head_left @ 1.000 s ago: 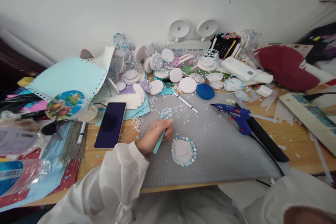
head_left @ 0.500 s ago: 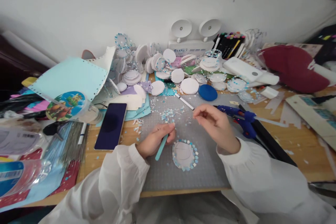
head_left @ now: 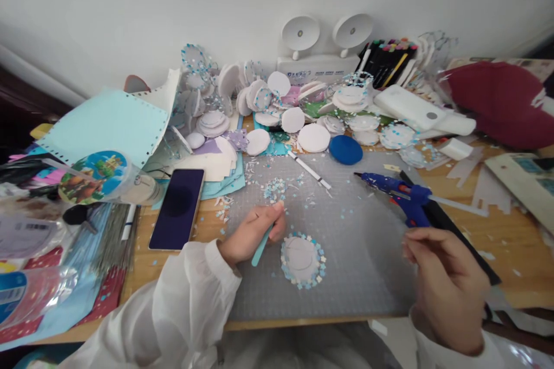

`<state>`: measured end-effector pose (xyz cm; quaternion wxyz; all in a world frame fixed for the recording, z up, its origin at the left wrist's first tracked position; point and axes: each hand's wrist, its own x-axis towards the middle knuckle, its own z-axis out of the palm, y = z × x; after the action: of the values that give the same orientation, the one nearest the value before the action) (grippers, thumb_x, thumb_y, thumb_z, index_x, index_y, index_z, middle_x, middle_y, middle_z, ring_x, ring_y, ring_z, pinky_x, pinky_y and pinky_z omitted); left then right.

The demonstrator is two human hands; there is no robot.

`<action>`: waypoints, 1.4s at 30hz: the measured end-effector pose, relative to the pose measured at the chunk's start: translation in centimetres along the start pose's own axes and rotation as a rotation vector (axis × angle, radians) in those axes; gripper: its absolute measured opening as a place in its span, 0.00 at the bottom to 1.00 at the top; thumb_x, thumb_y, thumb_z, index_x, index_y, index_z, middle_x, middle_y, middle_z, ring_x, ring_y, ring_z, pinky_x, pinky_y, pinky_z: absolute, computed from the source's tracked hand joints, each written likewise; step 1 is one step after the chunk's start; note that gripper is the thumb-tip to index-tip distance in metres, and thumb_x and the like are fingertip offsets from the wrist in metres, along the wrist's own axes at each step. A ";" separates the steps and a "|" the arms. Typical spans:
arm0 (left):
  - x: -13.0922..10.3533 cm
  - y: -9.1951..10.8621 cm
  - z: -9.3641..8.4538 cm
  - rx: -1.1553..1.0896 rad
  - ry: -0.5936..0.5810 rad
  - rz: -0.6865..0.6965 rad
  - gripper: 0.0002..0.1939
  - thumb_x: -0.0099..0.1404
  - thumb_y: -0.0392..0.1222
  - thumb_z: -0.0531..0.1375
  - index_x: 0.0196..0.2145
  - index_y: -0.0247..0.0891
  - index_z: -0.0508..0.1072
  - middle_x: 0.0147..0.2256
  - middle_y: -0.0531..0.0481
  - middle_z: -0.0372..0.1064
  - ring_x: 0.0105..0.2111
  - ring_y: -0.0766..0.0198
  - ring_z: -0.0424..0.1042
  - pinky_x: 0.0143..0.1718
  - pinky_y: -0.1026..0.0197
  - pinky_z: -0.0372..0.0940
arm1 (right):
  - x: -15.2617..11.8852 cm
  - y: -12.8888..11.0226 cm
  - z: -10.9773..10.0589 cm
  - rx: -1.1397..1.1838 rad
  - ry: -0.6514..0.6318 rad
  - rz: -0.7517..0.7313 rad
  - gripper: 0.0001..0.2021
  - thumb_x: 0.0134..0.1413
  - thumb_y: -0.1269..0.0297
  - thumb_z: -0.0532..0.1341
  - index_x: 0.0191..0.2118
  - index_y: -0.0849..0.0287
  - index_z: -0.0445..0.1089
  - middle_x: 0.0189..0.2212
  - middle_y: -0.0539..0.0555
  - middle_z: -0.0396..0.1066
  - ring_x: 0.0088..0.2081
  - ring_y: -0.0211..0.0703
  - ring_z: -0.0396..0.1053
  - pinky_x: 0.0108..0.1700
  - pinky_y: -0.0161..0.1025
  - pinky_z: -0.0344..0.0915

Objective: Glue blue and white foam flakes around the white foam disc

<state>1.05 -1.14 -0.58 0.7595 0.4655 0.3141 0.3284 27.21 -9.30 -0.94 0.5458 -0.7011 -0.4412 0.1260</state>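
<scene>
My left hand [head_left: 255, 232] rests on the grey cutting mat [head_left: 359, 265] and grips a thin teal stick [head_left: 261, 244]. Just right of it lies a white disc [head_left: 302, 252] ringed with small blue and white chips. A small heap of the same chips [head_left: 274, 189] sits a little farther back. My right hand [head_left: 448, 282] hovers over the mat's right edge, fingers curled, with nothing visible in it. It is just in front of the blue glue gun [head_left: 400, 194], apart from it.
A dark phone [head_left: 176, 208] lies left of the mat. Many white discs [head_left: 312, 138] and a blue disc [head_left: 345, 149] crowd the back of the desk, with markers [head_left: 385, 63] and a dark red cap [head_left: 502, 104]. Paper sheets [head_left: 104, 124] and packets pile at left.
My right hand came in over the mat's middle, then drew back to the right, close to the glue gun. My left hand stayed put with the teal stick.
</scene>
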 end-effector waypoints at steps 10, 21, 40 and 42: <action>0.2 0.1 0.3 -0.091 -0.035 0.010 0.23 0.68 0.59 0.45 0.23 0.39 0.52 0.16 0.58 0.53 0.16 0.71 0.50 0.21 0.65 0.48 | 2.2 1.7 0.7 -0.140 0.187 -0.151 0.17 0.43 0.65 0.63 0.42 0.54 0.65 0.40 0.55 0.65 0.40 0.51 0.65 0.45 0.52 0.62; 0.0 0.1 0.3 -0.006 0.006 0.004 0.19 0.67 0.53 0.47 0.25 0.38 0.59 0.14 0.58 0.54 0.15 0.70 0.50 0.20 0.65 0.48 | 4.9 4.4 1.0 -0.708 -0.024 -0.285 0.15 0.50 0.56 0.56 0.40 0.61 0.62 0.33 0.62 0.66 0.38 0.61 0.65 0.41 0.58 0.61; -0.4 0.7 0.6 0.223 0.027 -0.005 0.20 0.68 0.48 0.45 0.21 0.37 0.60 0.12 0.59 0.51 0.14 0.71 0.49 0.21 0.65 0.50 | 7.2 -3.0 6.5 -0.280 -0.098 -0.295 0.13 0.37 0.58 0.65 0.25 0.54 0.59 0.17 0.46 0.62 0.19 0.39 0.60 0.25 0.39 0.59; -0.4 0.8 0.5 0.236 0.022 -0.007 0.20 0.68 0.48 0.45 0.21 0.37 0.60 0.12 0.59 0.50 0.14 0.71 0.50 0.20 0.65 0.50 | 6.8 -2.2 7.4 -0.226 -0.156 -0.314 0.12 0.36 0.60 0.64 0.24 0.54 0.58 0.16 0.45 0.62 0.18 0.38 0.59 0.23 0.37 0.58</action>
<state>1.09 -1.44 0.40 0.6970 0.5469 0.3606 0.2917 25.17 0.70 0.26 0.4407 -0.6688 -0.5973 0.0429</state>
